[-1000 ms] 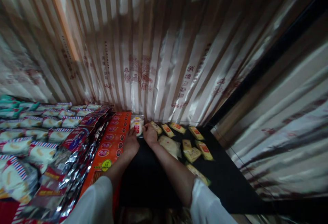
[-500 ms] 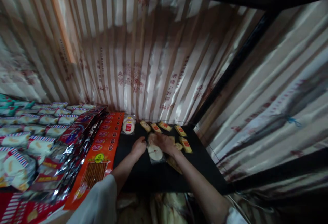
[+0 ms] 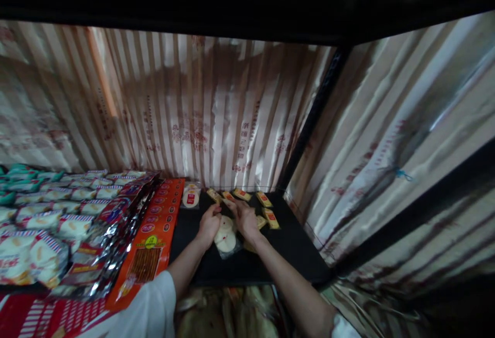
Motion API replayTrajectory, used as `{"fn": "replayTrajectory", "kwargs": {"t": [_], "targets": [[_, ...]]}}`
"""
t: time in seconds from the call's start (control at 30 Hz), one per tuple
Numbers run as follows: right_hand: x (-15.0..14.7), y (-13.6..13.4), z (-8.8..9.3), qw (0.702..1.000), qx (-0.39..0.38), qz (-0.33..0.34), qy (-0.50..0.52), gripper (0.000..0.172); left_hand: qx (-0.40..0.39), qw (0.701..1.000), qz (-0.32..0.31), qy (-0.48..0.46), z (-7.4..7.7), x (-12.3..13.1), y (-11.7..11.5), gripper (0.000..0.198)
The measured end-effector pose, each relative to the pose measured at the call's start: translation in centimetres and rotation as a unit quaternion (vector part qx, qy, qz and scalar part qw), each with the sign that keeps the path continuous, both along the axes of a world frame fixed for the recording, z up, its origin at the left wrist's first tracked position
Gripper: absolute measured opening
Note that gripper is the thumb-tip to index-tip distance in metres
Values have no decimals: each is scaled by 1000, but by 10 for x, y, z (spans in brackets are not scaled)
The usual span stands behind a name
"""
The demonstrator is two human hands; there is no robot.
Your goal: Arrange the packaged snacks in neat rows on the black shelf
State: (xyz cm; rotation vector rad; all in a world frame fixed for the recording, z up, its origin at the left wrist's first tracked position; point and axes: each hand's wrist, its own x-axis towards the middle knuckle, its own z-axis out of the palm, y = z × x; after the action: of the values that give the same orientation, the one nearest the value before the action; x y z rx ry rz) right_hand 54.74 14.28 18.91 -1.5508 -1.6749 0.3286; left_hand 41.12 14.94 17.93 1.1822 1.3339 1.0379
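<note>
Pressing packet of round cakes [image 3: 226,238] onto black surface [image 3: 294,247], left hand [image 3: 208,224] pinching its 9 o'clock edge, right hand [image 3: 245,218] its 1 o'clock corner; seemingly mid-placement, next calling for alignment with twin packet [image 3: 191,197] at 11 o'clock.

A clear cake pack [image 3: 226,239] with round white cakes inside is held low over the black shelf [image 3: 297,247]. It is gripped at its left edge by the left hand [image 3: 209,224] and at its right edge by the right hand [image 3: 245,219]. A second pack [image 3: 191,197] is seen at the back, close to the striped wall [image 3: 216,121]. Small yellow packs [image 3: 264,199] are spread just behind the right hand. A long orange pack [image 3: 154,235] is laid to the left, with silver bags [image 3: 116,224] beside it.
</note>
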Motion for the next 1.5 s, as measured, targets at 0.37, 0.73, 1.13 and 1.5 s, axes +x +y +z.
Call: {"fn": "replayTrajectory", "kwargs": {"t": [0.37, 0.73, 1.13, 1.5], "targets": [[-31, -45, 44, 862, -113, 60, 490, 31, -26, 996, -27, -82, 58, -39, -55, 27], [-78, -80, 55, 712, -211, -49, 668, 3, -86, 978, -8, -192, 49, -84, -111, 39], [-148, -129, 8, 611, -221, -108, 753, 10, -77, 966, 126, -213, 30, -102, -148, 14], [-150, -131, -27, 757, -247, -107, 595, 20, -107, 982, 108, -112, 28, -153, -134, 12]]}}
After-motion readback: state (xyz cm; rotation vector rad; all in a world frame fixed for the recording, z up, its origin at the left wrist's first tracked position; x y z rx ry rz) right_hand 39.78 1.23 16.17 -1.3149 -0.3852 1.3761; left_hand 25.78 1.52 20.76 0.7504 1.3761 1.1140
